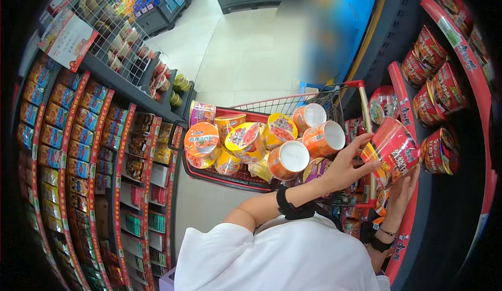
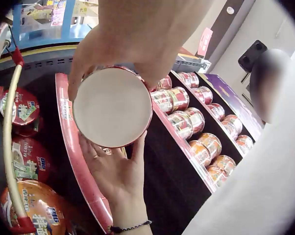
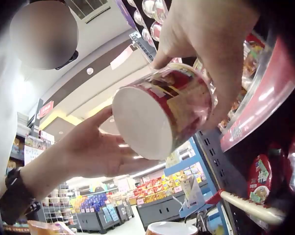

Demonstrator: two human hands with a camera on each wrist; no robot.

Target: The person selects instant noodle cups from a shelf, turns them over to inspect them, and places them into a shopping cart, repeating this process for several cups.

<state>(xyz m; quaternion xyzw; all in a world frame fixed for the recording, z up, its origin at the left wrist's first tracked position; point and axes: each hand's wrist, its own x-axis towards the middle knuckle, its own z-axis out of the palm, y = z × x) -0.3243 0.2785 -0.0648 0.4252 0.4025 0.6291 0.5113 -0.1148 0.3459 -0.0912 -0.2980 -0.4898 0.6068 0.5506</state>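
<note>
A red instant noodle cup point(image 1: 391, 152) is held between both hands at the right, over the cart handle and tilted on its side. My left hand point(image 1: 348, 163) grips it near its white base, with thumb and fingers on either side. My right hand point(image 1: 401, 194) holds it from the other side. In the left wrist view, the cup's round white base point(image 2: 112, 107) faces the camera, with the left hand point(image 2: 133, 36) above and the right hand point(image 2: 119, 178) below. The right wrist view shows the right hand point(image 3: 211, 49) curled over the cup's far end.
A shopping cart point(image 1: 235, 183) holds several orange, yellow and purple noodle cups. Shelves of red noodle cups point(image 1: 439, 89) rise close on the right. Snack shelves point(image 1: 78, 149) stand at the left. A blurred person in blue point(image 1: 324, 34) is ahead on the tiled floor point(image 1: 235, 55).
</note>
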